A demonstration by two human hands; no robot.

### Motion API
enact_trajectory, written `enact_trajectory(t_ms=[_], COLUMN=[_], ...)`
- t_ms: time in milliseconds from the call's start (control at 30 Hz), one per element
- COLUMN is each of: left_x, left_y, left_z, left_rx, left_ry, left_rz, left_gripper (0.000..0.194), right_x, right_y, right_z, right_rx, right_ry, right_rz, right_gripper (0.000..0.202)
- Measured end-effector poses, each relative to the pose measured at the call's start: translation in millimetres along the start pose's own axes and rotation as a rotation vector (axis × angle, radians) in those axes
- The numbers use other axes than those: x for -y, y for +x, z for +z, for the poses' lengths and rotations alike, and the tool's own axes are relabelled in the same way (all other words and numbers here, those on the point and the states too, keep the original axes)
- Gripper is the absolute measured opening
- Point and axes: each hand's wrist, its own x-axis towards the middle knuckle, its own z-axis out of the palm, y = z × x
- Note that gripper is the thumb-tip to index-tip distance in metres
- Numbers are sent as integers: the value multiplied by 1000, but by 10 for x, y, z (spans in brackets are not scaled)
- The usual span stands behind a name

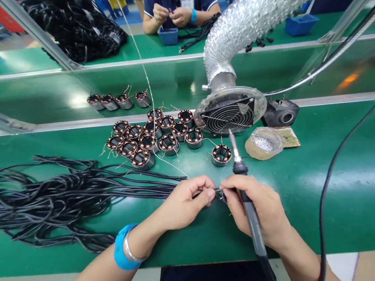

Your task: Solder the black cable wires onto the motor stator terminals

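My left hand [190, 201] is closed around the ends of several black cables [145, 189], thumb and forefinger pinched near their tips. Close beside it, my right hand [261, 209] is closed with a soldering iron [251, 219] lying in its grip, the metal tip pointing up and away from me. The right fingertips meet the cable ends, and what they pinch there is too small to make out. A copper-wound motor stator [221, 155] stands just beyond my hands. From near my left hand a thin pale strand of solder wire [172, 164] runs up and left.
More stators [148, 142] stand grouped on the green bench [351, 191]. A fume extractor [231, 114], a round tub [264, 143] and an iron holder [282, 113] sit behind. Loose cable coils [36, 198] spread left. Across the partition, a person [179, 0] works with both hands.
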Motion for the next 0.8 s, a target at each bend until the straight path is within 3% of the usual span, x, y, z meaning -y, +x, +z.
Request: enact_trajectory(t_ms=[167,333,433,633,800], left_x=[-43,-1,26,76,116], left_y=[40,60,40,11,-10], left_z=[24,83,111,186,236], left_rx=[-26,-101,-120,-192,-236], left_ry=[-151,-272,-283,-263,-179], left_rz=[-80,-160,-154,-126,-94], left_gripper=[26,25,25,23,21], right_x=[-25,-54,-74,-117,-87], right_y=[-72,-165,-212,-268,-327], right_z=[-20,-18,7,124,93], right_rx=[19,38,62,-84,-92], right_ry=[18,37,57,55,67], right_rz=[-12,101,133,268,208], right_gripper=[24,29,31,28,27])
